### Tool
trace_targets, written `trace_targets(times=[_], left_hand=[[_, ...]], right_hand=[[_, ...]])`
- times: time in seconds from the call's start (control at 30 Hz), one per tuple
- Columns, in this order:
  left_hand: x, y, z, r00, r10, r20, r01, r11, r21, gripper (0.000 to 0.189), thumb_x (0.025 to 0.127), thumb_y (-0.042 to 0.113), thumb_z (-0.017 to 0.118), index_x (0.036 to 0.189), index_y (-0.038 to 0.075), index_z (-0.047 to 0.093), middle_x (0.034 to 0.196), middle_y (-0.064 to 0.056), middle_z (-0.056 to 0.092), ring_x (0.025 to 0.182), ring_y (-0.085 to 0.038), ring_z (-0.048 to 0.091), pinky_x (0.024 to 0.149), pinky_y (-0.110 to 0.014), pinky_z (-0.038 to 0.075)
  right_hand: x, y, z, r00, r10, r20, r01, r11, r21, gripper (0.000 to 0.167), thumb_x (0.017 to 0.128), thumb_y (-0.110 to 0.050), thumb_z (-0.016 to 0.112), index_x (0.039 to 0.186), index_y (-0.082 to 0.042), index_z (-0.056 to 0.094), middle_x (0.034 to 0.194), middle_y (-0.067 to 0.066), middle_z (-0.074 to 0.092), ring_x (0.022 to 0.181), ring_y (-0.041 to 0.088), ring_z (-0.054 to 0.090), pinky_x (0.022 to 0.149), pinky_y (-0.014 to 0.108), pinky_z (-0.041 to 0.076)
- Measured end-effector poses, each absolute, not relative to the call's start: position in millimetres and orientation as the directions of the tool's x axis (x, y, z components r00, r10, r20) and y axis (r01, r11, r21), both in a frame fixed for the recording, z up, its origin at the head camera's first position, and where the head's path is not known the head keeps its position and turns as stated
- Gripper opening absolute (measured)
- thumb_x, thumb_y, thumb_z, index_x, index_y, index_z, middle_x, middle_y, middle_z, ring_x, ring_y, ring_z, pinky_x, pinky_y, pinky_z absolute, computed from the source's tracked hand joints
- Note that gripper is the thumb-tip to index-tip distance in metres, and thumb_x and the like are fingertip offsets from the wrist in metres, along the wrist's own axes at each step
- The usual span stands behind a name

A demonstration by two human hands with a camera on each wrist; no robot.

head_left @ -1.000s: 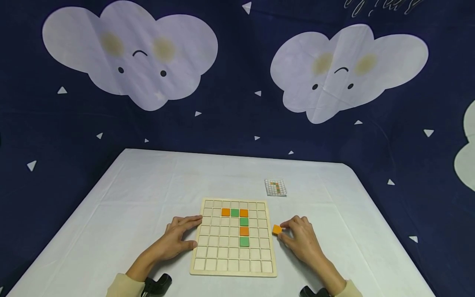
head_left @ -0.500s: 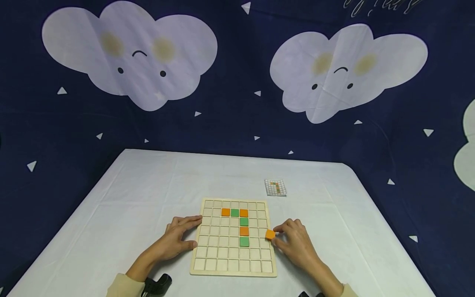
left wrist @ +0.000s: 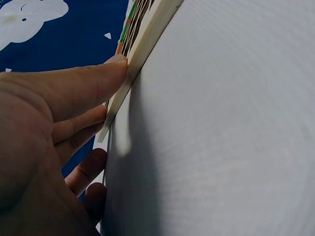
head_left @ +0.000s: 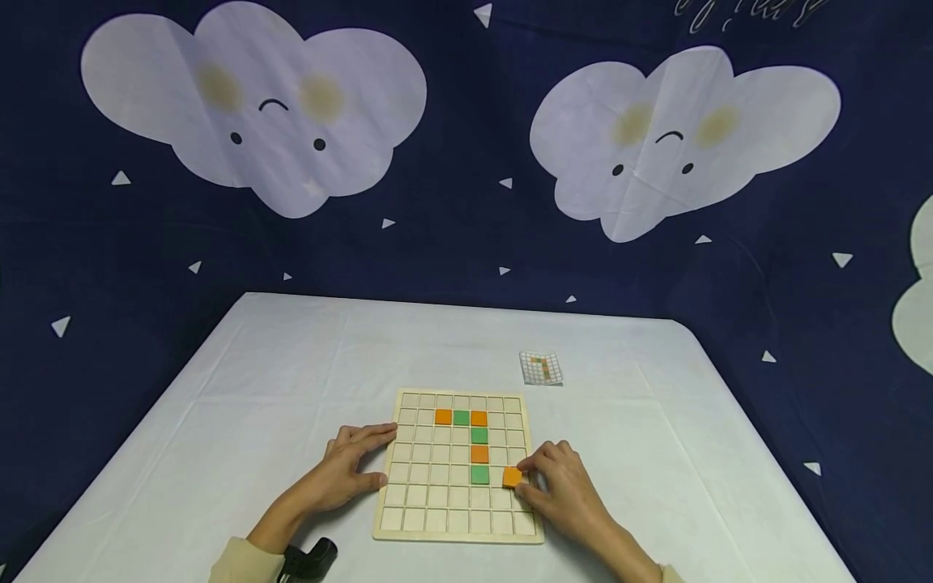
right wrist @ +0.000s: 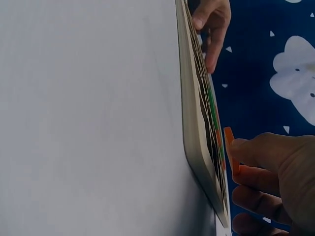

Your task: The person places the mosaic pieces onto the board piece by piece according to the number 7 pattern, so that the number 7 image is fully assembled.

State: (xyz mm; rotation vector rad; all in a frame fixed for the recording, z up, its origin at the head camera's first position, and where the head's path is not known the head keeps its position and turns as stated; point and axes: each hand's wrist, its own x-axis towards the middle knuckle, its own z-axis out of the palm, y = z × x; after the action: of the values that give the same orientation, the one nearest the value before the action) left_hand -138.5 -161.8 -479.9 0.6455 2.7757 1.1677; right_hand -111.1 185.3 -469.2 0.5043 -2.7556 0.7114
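Note:
A wooden grid board (head_left: pixel 430 495) lies on the white table, with orange and green square tiles set in some of its cells. Three of these run across near the top, and others go down from the right one, ending in a green tile (head_left: pixel 479 474). My right hand (head_left: pixel 564 494) pinches a loose orange tile (head_left: pixel 513 477) between thumb and fingers, over the board's right side. In the right wrist view that orange tile (right wrist: pixel 231 150) is held just above the board's surface. My left hand (head_left: pixel 342 470) rests against the board's left edge, thumb and fingertips touching it, fingers fairly straight.
A small card (head_left: pixel 541 368) printed with a grid and a coloured pattern lies beyond the board, to the right. The white table (head_left: pixel 306 348) ends at a dark blue cloth (head_left: pixel 466 243) with clouds. A black device (head_left: pixel 309 559) sits at my left wrist.
My right hand has carried the orange tile leftward and toward me, from beside the board's right edge to over its right-hand cells. My left hand has stayed in place.

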Motion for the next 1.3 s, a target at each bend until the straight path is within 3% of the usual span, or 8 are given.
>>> trace_targets(times=[0.33,0.9,1.3], left_hand=[[-138,-162,-480,-0.909,0.403,0.103,0.355,0.622,0.698,0.064,0.076,0.024,0.075,0.135,0.013,0.053,0.146,-0.001,0.045,0.109,-0.012,0.034,0.083,-0.034,0.022],[-138,-163,-483,-0.903,0.409,0.133,0.379,0.613,0.693,0.064,0.076,0.025,0.075,0.135,0.011,0.053,0.145,-0.003,0.046,0.107,-0.01,0.034,0.082,-0.033,0.021],[-137,-163,-482,-0.9,0.414,0.139,0.387,0.61,0.692,0.063,0.077,0.027,0.074,0.135,0.012,0.053,0.145,-0.003,0.045,0.107,-0.01,0.034,0.081,-0.033,0.021]], right_hand=[[-107,175,-471,-0.888,-0.31,0.338,-0.439,0.79,-0.429,0.02,0.068,-0.023,0.081,0.085,-0.019,0.071,0.08,-0.015,0.055,0.079,-0.002,0.036,0.074,0.023,0.035],[-102,161,-474,-0.827,-0.412,0.383,-0.543,0.762,-0.353,0.02,0.07,-0.025,0.08,0.086,-0.02,0.07,0.083,-0.016,0.053,0.082,-0.001,0.037,0.077,0.025,0.038],[-104,155,-478,-0.758,-0.453,0.47,-0.615,0.738,-0.279,0.024,0.065,-0.026,0.083,0.084,-0.019,0.07,0.082,-0.014,0.054,0.08,0.0,0.039,0.074,0.023,0.036]])
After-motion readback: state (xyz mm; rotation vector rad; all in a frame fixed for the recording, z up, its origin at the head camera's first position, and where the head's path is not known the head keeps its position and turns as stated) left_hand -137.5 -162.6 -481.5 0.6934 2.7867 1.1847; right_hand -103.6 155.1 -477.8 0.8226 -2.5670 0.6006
